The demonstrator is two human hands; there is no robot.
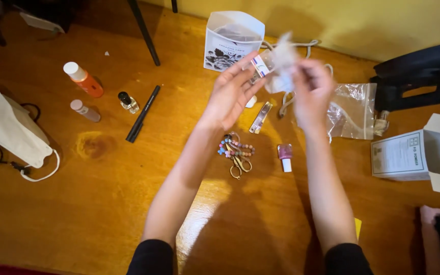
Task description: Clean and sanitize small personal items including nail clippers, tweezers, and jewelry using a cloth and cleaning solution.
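Observation:
Both of my hands are raised over a wooden floor [103, 203]. My left hand [232, 91] holds a small clear bottle with a striped label [259, 66] between thumb and fingertips. My right hand [311, 91] pinches a crumpled piece of thin clear wrapping [283, 61] that sits against the bottle's end. The wrapping is blurred. Below my hands lie a metal nail clipper [260, 118], small gold scissors with a bead string [238, 153] and a pink nail polish bottle [284, 157].
A white printed paper bag [230, 40] stands at the back. A clear zip bag [355, 112] and an open white box [418, 155] lie right. An orange bottle [85, 80], a small vial [84, 110], a perfume bottle [128, 102], a black pen [143, 113] and a cream pouch [8, 127] lie left.

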